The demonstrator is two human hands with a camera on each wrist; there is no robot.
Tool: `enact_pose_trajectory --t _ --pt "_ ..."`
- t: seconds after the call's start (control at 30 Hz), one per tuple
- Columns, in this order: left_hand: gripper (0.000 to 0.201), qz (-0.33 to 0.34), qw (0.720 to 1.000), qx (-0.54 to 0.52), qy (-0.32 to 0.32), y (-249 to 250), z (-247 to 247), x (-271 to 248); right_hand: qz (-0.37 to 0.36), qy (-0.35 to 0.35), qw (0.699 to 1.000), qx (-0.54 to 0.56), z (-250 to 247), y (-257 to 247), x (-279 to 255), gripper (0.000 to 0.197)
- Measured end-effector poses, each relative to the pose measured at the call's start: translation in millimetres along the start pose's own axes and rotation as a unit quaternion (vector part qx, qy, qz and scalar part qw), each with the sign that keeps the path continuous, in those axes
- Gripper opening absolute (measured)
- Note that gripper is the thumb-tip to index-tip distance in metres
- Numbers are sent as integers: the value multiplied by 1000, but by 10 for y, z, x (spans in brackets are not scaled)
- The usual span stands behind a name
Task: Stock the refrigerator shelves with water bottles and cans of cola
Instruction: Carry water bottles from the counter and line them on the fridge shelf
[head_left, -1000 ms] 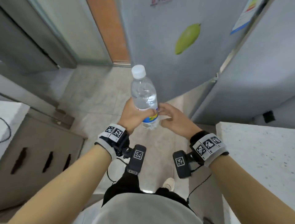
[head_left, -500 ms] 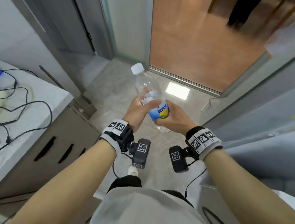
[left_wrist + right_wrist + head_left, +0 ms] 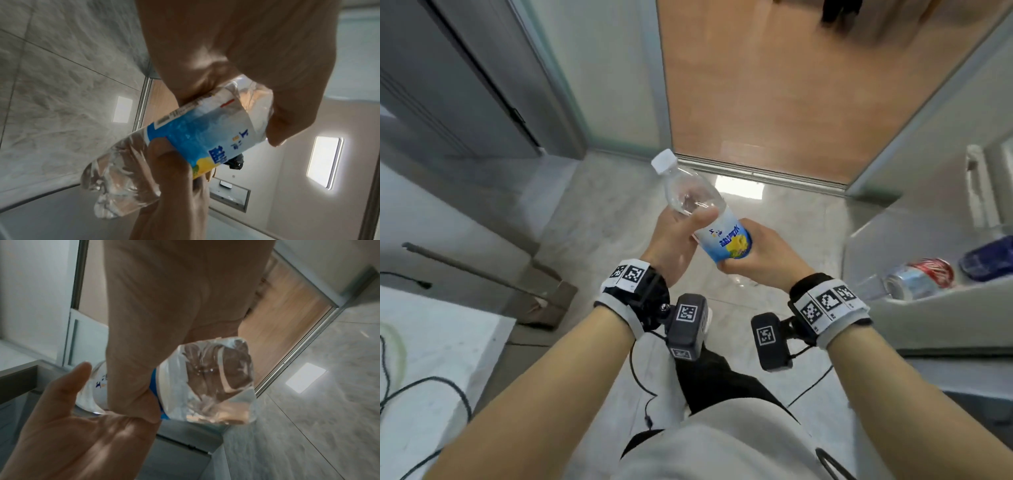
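A clear water bottle [image 3: 697, 200] with a white cap and a blue-and-yellow label is held in front of me over the floor, its cap tilted up and to the left. My left hand [image 3: 678, 240] grips its middle, thumb across the front. My right hand [image 3: 756, 255] wraps the lower end below the label. The left wrist view shows the label [image 3: 202, 134] with fingers curled on both sides. In the right wrist view the ribbed base [image 3: 207, 386] pokes out under the right hand [image 3: 164, 321]. A red cola can [image 3: 931, 274] and a blue can [image 3: 991, 257] lie in a refrigerator door shelf [image 3: 893, 308] at right.
A white counter [image 3: 438, 346] with black cables lies at lower left, over grey drawers. Ahead, a sliding-door track [image 3: 756, 174] separates grey tiles from a wooden floor [image 3: 774, 85]. A cardboard box [image 3: 544, 294] and a rod lie on the floor at left.
My view has swung away from the refrigerator front; the door shelf with cans has come into sight at right. The right hand went from touching the bottle to gripping its lower end; the bottle tilted further left.
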State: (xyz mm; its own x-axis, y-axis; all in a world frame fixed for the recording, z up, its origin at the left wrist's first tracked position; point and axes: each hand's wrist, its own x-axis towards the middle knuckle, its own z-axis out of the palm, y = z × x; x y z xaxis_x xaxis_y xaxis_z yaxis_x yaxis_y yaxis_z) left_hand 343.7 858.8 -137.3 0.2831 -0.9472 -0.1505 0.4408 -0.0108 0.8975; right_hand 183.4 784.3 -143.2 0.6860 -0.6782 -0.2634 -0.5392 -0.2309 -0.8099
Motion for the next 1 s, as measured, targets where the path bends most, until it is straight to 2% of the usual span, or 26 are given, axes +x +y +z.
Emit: enact_pose_trajectory --t 0.07,0.17,0.43,0.5,0.63,0.77,0.87,1.0 --pt "23 -19 1000 6 -9 31 -16 402 11 19 1000 21 -98 82 318 37" --pt "51 -37 998 36 -28 139 14 1088 21 50 997 58 -319 124 829 39" --pt "27 -44 984 56 -164 536 494 2636 52 159 977 132 -1224 143 1695 45" --pt "26 -52 975 63 -207 565 707 2979 70 188 970 138 -1491 218 1825 45" --pt "47 -69 957 90 -265 481 1205 3686 105 251 952 137 -2055 446 1999 41" --pt "29 -97 942 88 -310 274 1830 4339 157 308 929 128 -2649 754 2129 40" --pt "31 -127 913 72 -381 96 2360 4855 204 363 903 104 -3134 983 2203 41" --pt "39 -170 862 96 -468 -32 3142 5394 267 433 852 126 -3760 1209 2201 37"
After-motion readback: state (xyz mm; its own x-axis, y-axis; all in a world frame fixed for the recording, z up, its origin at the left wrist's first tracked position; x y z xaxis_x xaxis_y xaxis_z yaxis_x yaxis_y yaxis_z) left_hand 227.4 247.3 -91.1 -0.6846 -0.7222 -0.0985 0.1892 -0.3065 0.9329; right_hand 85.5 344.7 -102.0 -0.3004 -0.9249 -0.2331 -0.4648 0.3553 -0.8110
